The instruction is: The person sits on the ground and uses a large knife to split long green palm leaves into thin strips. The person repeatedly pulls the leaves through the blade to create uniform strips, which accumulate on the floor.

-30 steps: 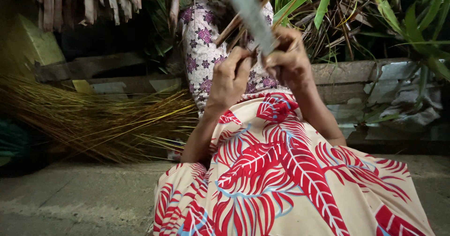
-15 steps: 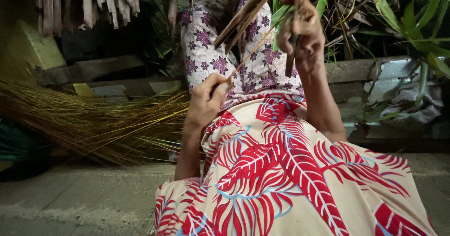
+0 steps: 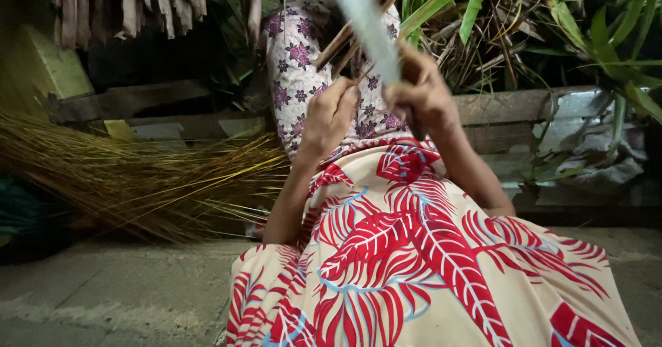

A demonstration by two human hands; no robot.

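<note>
Both hands are raised over the lap, close together. The left hand point(image 3: 329, 116) is curled, its fingertips pinching thin brown leaf ribs point(image 3: 345, 40) (they slant up to the right). The right hand point(image 3: 424, 95) is closed around a dark handle; a pale blurred strip point(image 3: 365, 23) rises from it. A pile of dry yellow sticks point(image 3: 131, 174) lies on the ground at left, near a red-patterned skirt point(image 3: 414, 264).

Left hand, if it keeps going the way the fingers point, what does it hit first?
Probably the pale leaf strip and thin brown ribs just above the left hand; beyond them, purple-flowered fabric. Depth is unclear.
</note>
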